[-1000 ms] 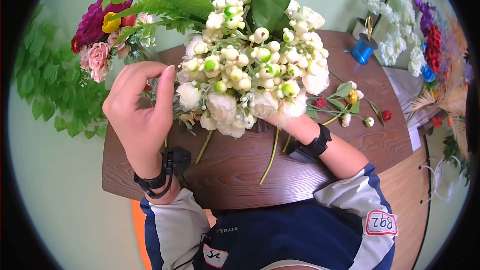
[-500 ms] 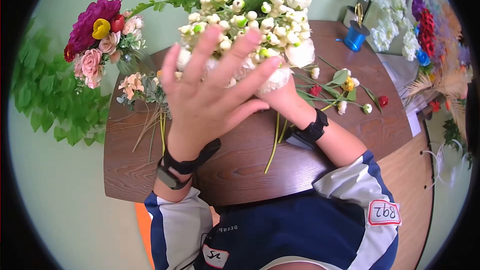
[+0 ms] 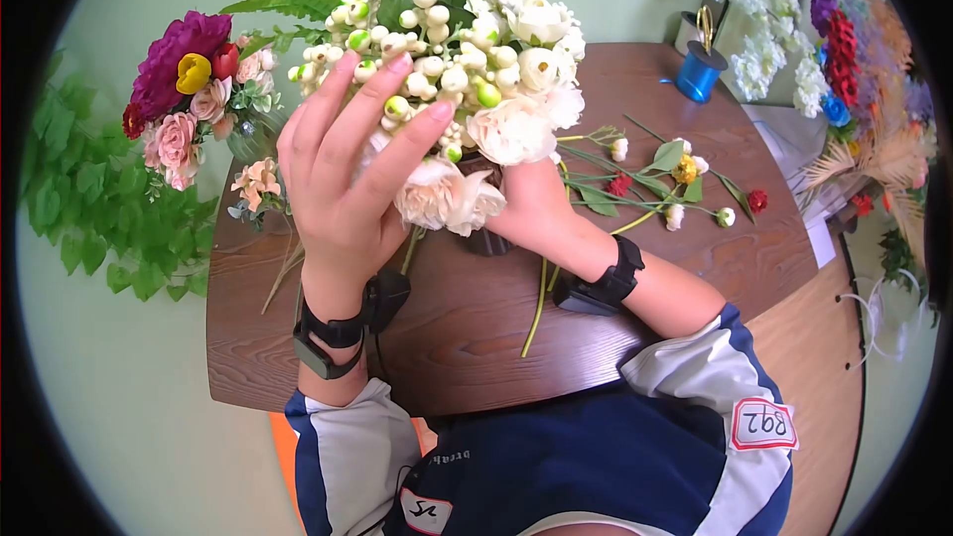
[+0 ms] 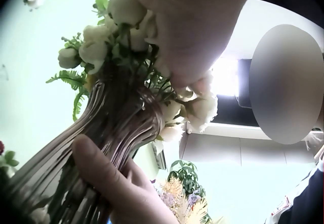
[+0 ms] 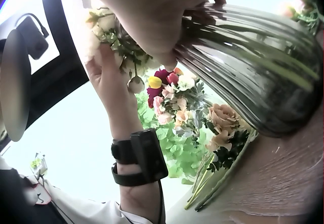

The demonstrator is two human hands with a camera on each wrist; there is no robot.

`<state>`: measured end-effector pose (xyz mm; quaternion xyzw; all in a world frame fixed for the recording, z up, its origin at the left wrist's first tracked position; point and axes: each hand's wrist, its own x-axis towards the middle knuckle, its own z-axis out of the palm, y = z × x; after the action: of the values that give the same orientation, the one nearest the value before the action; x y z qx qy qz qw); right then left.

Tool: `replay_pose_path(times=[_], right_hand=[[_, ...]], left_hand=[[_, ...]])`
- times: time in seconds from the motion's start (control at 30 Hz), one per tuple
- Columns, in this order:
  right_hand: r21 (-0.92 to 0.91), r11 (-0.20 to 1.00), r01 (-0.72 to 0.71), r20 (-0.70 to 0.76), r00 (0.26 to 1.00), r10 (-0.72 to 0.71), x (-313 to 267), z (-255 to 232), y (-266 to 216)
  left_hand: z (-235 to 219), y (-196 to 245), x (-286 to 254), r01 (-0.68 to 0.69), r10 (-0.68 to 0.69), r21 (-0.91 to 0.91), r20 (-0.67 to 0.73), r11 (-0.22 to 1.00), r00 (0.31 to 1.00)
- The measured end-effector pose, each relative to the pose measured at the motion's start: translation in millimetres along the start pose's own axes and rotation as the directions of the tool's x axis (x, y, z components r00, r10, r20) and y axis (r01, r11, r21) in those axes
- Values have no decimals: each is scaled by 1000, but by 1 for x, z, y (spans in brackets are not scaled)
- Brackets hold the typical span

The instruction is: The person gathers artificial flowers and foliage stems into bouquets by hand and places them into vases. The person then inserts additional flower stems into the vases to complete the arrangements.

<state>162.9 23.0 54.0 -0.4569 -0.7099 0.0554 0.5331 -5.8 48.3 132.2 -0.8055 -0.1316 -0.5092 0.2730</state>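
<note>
In the head view a bouquet of white berries (image 3: 427, 69) and white and pale roses (image 3: 511, 129) stands in front of the body. My left hand (image 3: 342, 174) lies against its left side, fingers long and spread over the blooms. My right hand (image 3: 541, 208) is low on the right, its fingers hidden by blooms. Both wrist views show the ribbed glass vase (image 4: 86, 153) (image 5: 243, 67) with stems inside. Around its upper part the right hand (image 4: 121, 188) (image 5: 157, 21) curls. In the right wrist view the left hand (image 5: 114, 85) touches the flowers.
At the left stands a purple, pink and yellow bouquet (image 3: 184, 69), with peach flowers (image 3: 258, 184) near it. Loose stems with small red, yellow and white flowers (image 3: 685, 171) lie right of the vase. A blue ribbon spool (image 3: 700, 74) stands at the table's back right.
The bouquet has shifted left and turned, bringing different roses and a dark pink bud into view. My left hand has come in from the left, opened out and settled against the blooms.
</note>
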Motion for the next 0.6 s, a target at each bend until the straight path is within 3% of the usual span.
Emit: replay_pose_path(times=[0.07, 0.13, 0.2, 0.27, 0.3, 0.33, 0.37, 0.4, 0.43, 0.47, 0.5, 0.6], right_hand=[[-32, 998, 52, 20, 998, -51, 0, -3, 3], [-10, 998, 55, -1, 999, -55, 0, -1, 2], [51, 998, 38, -2, 999, -38, -3, 1, 3], [-16, 996, 84, -11, 996, -85, -3, -1, 2], [-12, 994, 105, -57, 993, -106, -3, -2, 2], [-11, 992, 124, -103, 987, -124, -3, -3, 2], [271, 961, -47, 51, 998, 34, -10, 18, 31], [268, 962, -51, 51, 998, 38, -7, 18, 32], [217, 975, 38, 28, 999, -45, -4, 17, 32], [166, 978, 127, 10, 991, -130, -2, 15, 30], [219, 976, -16, 107, 994, -8, 0, 0, 12], [297, 954, 44, 79, 994, -70, 3, 0, 15]], left_hand=[[-5, 4, 2, 10, -10, -21, -1, 1000, 1000], [-15, 10, 4, 8, -11, 27, 104, 1000, 994], [-13, 19, -5, 8, -10, 38, 63, 999, 998], [-11, 30, -9, -104, 107, 153, -16, 983, 994], [-2, 35, -12, -128, 149, 183, -102, 975, 984], [1, 39, -10, -127, 146, 177, -103, 976, 984], [3, 43, -7, -218, 237, 240, -56, 946, 970], [5, 47, -4, -307, 323, 298, -4, 904, 946], [9, 53, -6, -229, 235, 349, 25, 909, 972], [11, 52, -7, -226, 232, 346, 25, 910, 972], [14, 49, -6, -183, 186, 358, 26, 916, 982], [15, 42, -7, -129, 130, 369, 22, 920, 991]])
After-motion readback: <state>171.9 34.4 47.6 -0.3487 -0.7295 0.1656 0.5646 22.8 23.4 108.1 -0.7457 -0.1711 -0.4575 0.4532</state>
